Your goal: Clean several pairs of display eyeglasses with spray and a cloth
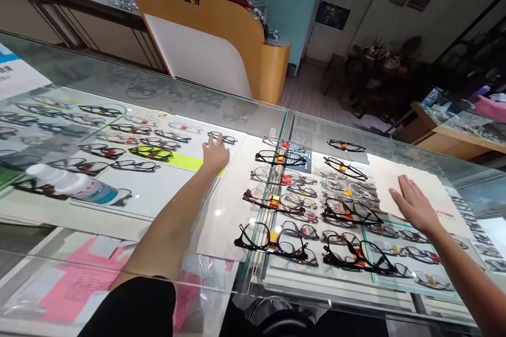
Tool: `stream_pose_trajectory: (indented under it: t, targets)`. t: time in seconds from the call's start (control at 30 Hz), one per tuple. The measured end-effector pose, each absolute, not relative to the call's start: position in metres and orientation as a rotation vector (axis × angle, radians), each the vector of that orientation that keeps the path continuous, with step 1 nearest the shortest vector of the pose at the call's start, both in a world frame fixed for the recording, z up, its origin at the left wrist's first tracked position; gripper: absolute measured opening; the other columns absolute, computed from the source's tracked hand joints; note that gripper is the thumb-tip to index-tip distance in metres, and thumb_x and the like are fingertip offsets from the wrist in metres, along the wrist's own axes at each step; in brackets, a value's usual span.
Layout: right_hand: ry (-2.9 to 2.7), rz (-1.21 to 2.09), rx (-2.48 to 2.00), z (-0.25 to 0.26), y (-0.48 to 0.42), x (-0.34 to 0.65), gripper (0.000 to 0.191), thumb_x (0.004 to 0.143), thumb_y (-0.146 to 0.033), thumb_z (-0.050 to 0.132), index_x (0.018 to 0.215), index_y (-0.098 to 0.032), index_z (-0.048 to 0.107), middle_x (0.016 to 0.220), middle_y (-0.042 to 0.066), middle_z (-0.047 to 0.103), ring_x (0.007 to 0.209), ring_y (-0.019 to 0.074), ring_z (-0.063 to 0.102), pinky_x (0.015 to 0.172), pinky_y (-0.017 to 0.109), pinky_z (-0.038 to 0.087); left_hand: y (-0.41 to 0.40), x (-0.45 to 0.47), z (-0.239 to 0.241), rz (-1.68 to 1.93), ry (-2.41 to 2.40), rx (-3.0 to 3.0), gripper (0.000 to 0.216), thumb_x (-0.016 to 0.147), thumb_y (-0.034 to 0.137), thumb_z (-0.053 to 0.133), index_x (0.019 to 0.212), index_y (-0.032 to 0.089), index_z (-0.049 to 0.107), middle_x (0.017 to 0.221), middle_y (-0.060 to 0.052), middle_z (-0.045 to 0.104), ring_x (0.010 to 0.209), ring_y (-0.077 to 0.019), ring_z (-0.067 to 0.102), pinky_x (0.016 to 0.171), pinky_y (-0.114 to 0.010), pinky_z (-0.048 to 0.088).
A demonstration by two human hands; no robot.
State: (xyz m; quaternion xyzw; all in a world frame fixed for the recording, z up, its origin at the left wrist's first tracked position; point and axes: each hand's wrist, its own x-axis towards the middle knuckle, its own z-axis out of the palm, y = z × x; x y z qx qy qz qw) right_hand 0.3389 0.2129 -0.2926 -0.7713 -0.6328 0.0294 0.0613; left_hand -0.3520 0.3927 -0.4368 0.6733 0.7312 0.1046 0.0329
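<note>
"Where are the small black glasses point(230, 140)?"

"Mid-view, at one o'clock from my left hand point(215, 156). Its fingers curl loosely over them; from here I can't tell whether they grip."

"Right hand point(415, 205)?"

"Near four o'clock, flat on a cream board point(381, 181), thumb spread, holding nothing. A white bottle point(79, 184) lies towards nine."

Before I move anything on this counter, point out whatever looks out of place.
The white bottle at the left looks odd: it sits among rows of eyeglasses. The slanted view leaves unclear whether it stands or lies. No spill or breakage stands out.
</note>
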Motion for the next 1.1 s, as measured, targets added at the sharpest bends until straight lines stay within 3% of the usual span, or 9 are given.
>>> stream_pose_trajectory:
  t: [0.33, 0.43, 0.5, 0.63, 0.87, 0.93, 1.1]
  targets:
    - [-1.941, 0.021, -2.307, -0.295, 0.217, 0.340, 0.096, 0.108, -0.071, 0.026, 0.178, -0.006, 0.036, 0.189, 0.021, 0.031, 0.178, 0.0378, 0.028, 0.148, 0.055, 0.022, 0.408, -0.362, -0.430, 0.291, 2.226, 2.207, 0.076, 0.105, 0.047, 0.030, 0.154, -0.001, 0.063, 0.170, -0.032, 0.051, 0.159, -0.0541, 0.036, 0.126, -0.069, 0.029]
    - [-1.950, 0.030, -2.288, -0.295, 0.220, 0.337, 0.093, 0.108, -0.072, 0.027, 0.179, -0.013, 0.036, 0.189, 0.017, 0.034, 0.178, 0.0367, 0.029, 0.148, 0.055, 0.023, 0.398, -0.361, -0.430, 0.278, 2.261, 2.264, 0.076, 0.105, 0.050, 0.029, 0.146, -0.001, 0.068, 0.161, -0.034, 0.058, 0.152, -0.0539, 0.042, 0.122, -0.069, 0.032]
    - [-1.959, 0.033, -2.285, -0.295, 0.222, 0.336, 0.093, 0.108, -0.073, 0.026, 0.180, -0.014, 0.035, 0.189, 0.016, 0.034, 0.179, 0.0361, 0.028, 0.148, 0.054, 0.022, 0.388, -0.361, -0.427, 0.246, 2.289, 2.302, 0.074, 0.106, 0.052, 0.028, 0.143, 0.004, 0.070, 0.160, -0.030, 0.059, 0.151, -0.0526, 0.044, 0.118, -0.067, 0.035]
    - [-1.975, 0.053, -2.310, -0.292, 0.226, 0.330, 0.098, 0.109, -0.072, 0.022, 0.180, -0.005, 0.030, 0.191, 0.019, 0.026, 0.180, 0.0360, 0.023, 0.149, 0.049, 0.017, 0.359, -0.357, -0.414, 0.233, 2.351, 2.360, 0.069, 0.108, 0.054, 0.024, 0.145, 0.014, 0.067, 0.162, -0.020, 0.059, 0.152, -0.0497, 0.044, 0.116, -0.064, 0.039]
    - [-1.972, 0.177, -2.329, -0.283, 0.228, 0.318, 0.099, 0.110, -0.071, 0.022, 0.182, -0.003, 0.025, 0.194, 0.018, 0.016, 0.181, 0.0377, 0.015, 0.148, 0.052, 0.016, 0.290, -0.331, -0.391, 0.278, 2.413, 2.266, 0.077, 0.108, 0.051, 0.023, 0.151, 0.004, 0.066, 0.164, -0.033, 0.055, 0.155, -0.0534, 0.044, 0.117, -0.068, 0.040]
    - [-1.962, 0.188, -2.281, -0.281, 0.228, 0.320, 0.098, 0.109, -0.070, 0.026, 0.181, -0.003, 0.028, 0.193, 0.018, 0.020, 0.181, 0.0384, 0.018, 0.147, 0.053, 0.019, 0.271, -0.326, -0.387, 0.217, 2.387, 2.295, 0.073, 0.107, 0.049, 0.028, 0.149, 0.005, 0.069, 0.163, -0.033, 0.056, 0.154, -0.0532, 0.045, 0.116, -0.067, 0.041]
    - [-1.805, 0.074, -2.030, -0.276, 0.227, 0.338, 0.085, 0.111, -0.062, 0.028, 0.174, -0.008, 0.043, 0.182, 0.022, 0.047, 0.170, 0.0394, 0.042, 0.141, 0.057, 0.033, 0.223, -0.328, -0.373, 0.009, 2.226, 2.355, 0.062, 0.101, 0.056, 0.040, 0.133, 0.023, 0.081, 0.160, -0.026, 0.063, 0.156, -0.0551, 0.044, 0.118, -0.071, 0.040]
